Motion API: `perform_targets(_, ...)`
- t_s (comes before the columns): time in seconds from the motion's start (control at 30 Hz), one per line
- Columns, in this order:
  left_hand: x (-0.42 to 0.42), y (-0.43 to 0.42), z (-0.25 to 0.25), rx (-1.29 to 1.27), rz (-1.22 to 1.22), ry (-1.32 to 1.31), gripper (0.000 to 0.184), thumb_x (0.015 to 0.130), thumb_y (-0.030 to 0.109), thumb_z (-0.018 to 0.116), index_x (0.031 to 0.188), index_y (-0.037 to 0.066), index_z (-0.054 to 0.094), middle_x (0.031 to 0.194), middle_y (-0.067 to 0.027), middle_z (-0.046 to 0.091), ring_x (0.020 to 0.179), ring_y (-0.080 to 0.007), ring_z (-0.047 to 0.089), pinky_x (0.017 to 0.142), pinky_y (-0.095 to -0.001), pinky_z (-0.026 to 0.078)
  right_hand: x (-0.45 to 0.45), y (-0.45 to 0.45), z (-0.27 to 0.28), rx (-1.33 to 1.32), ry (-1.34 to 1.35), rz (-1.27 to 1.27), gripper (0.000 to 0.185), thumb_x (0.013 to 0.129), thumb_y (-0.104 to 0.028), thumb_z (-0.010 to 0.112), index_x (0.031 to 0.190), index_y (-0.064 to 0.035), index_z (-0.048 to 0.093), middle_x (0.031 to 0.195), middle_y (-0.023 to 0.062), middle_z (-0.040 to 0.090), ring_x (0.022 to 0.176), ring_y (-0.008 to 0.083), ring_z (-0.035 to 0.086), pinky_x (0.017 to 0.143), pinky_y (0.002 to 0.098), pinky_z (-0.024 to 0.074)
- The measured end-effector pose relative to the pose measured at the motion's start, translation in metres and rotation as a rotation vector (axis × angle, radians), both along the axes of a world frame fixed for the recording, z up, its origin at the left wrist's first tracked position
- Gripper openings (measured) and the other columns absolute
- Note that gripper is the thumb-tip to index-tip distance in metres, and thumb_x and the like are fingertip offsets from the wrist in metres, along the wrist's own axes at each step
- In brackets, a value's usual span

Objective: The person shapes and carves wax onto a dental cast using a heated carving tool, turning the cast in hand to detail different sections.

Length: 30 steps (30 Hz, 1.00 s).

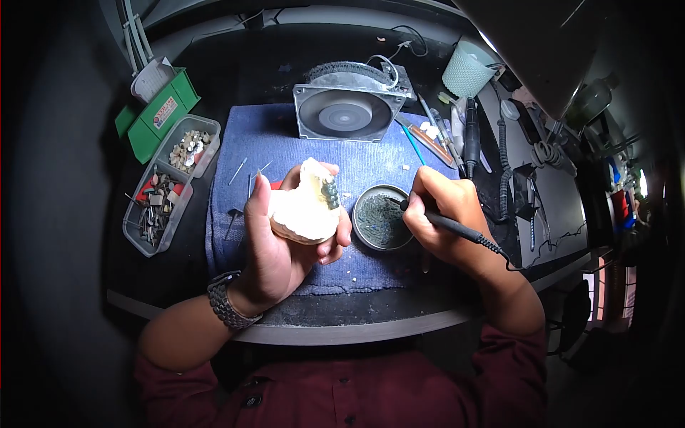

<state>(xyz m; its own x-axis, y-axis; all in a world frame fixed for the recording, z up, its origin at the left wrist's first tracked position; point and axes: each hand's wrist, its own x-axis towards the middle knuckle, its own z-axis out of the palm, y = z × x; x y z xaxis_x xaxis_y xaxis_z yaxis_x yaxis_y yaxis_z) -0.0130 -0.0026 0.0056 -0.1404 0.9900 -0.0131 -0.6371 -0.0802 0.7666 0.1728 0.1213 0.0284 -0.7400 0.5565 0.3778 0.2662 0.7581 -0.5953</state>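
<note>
My left hand [278, 246] is closed round a pale plaster dental model [303, 210], held above the blue towel. Dark green wax teeth [330, 192] sit along the model's right side. In my right hand [446, 214] is a black corded wax pen [457, 227], gripped like a pencil. Its tip points into a round tin [360, 232] of dark green wax shavings [382, 217]; whether it touches them I cannot tell. The tin rests on the towel between my hands.
A square fan [342, 114] stands at the back of the blue towel [250, 135]. To the left are a divided plastic box [158, 247] of small tools and a green box [164, 114]. A black handpiece [471, 135], brushes and a pale green cup [467, 68] are at right.
</note>
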Motion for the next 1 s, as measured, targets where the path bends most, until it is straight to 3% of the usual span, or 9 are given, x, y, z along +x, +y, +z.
perform_targets(0.13,-0.006,0.0,-0.005,0.097,-0.082,-0.041,0.082,0.089,0.073,0.014,0.124,0.004,0.044,0.081,-0.016,0.059,0.055,-0.0128,0.046,0.053,-0.0267,0.04,0.0,-0.001,0.001,-0.01,-0.016,-0.003,0.01,0.077,0.0,0.059,0.076,-0.0007,0.05,0.055,0.0162,0.052,0.05,0.0326,0.06,0.048,0.0363,0.0446)
perform_targets(0.27,-0.004,-0.002,0.004,-0.008,-0.067,-0.152,0.093,0.086,0.078,0.014,0.124,-0.001,0.046,0.082,-0.0141,0.058,0.053,-0.0123,0.044,0.051,-0.0267,0.039,0.001,-0.003,0.005,0.014,0.069,-0.007,0.008,0.079,-0.001,0.058,0.076,-0.0013,0.05,0.058,0.0136,0.053,0.05,0.0275,0.059,0.048,0.0338,0.0451)
perform_targets(0.4,-0.007,-0.001,0.005,-0.036,-0.111,-0.16,0.104,0.081,0.083,0.014,0.127,-0.005,0.045,0.082,-0.012,0.058,0.047,-0.0095,0.039,0.045,-0.0243,0.033,0.006,-0.008,0.009,-0.002,0.291,-0.04,0.004,0.08,0.0,0.059,0.082,0.0021,0.056,0.066,0.0075,0.058,0.054,0.0123,0.059,0.051,0.0271,0.0467)
perform_targets(0.43,-0.007,-0.001,0.005,-0.039,-0.112,-0.166,0.105,0.081,0.084,0.014,0.127,-0.006,0.045,0.082,-0.0124,0.058,0.045,-0.0089,0.037,0.042,-0.0231,0.031,0.009,-0.01,0.006,-0.068,0.328,-0.019,0.012,0.082,-0.002,0.062,0.092,0.0047,0.058,0.074,0.0086,0.063,0.064,0.012,0.063,0.057,0.0258,0.0509)
perform_targets(0.53,-0.005,-0.003,0.006,-0.073,-0.103,-0.181,0.107,0.081,0.084,0.017,0.128,-0.009,0.043,0.082,-0.0124,0.059,0.041,-0.0071,0.034,0.038,-0.0215,0.028,0.004,-0.009,-0.003,-0.071,0.449,0.096,0.021,0.084,-0.004,0.065,0.101,0.0057,0.058,0.083,0.0131,0.066,0.074,0.0163,0.068,0.067,0.027,0.0536)
perform_targets(0.57,-0.004,-0.003,0.007,-0.087,-0.092,-0.183,0.106,0.081,0.083,0.017,0.129,-0.009,0.042,0.082,-0.0126,0.059,0.041,-0.007,0.034,0.038,-0.0216,0.028,0.006,-0.008,-0.004,-0.056,0.427,0.133,0.028,0.082,-0.004,0.069,0.106,0.0058,0.057,0.091,0.0174,0.067,0.083,0.0213,0.069,0.074,0.0298,0.0542)
perform_targets(0.67,-0.001,-0.002,0.01,-0.122,-0.059,-0.141,0.101,0.083,0.081,0.02,0.129,-0.006,0.042,0.082,-0.0132,0.059,0.041,-0.0067,0.034,0.038,-0.0217,0.029,0.006,-0.005,-0.006,0.046,0.45,0.201,0.03,0.08,-0.002,0.071,0.106,0.0053,0.057,0.096,0.0191,0.067,0.086,0.0245,0.069,0.076,0.0315,0.0539)
perform_targets(0.9,-0.011,-0.003,0.001,-0.11,-0.178,-0.146,0.071,0.092,0.067,0.023,0.118,0.005,0.044,0.082,-0.0128,0.057,0.047,-0.0065,0.04,0.044,-0.0199,0.034,0.005,-0.017,-0.006,-0.105,0.496,0.279,0.034,0.074,0.003,0.071,0.105,0.0038,0.056,0.096,0.0198,0.065,0.088,0.0265,0.067,0.076,0.0332,0.0537)
perform_targets(1.0,-0.004,0.0,0.006,-0.167,-0.087,-0.174,0.081,0.09,0.07,0.022,0.124,0.001,0.047,0.08,-0.0146,0.061,0.042,-0.0057,0.035,0.038,-0.0189,0.029,0.005,-0.017,-0.006,-0.075,0.482,0.315,0.036,0.073,0.004,0.07,0.106,0.0033,0.055,0.092,0.0187,0.065,0.086,0.0259,0.067,0.076,0.0344,0.0537)
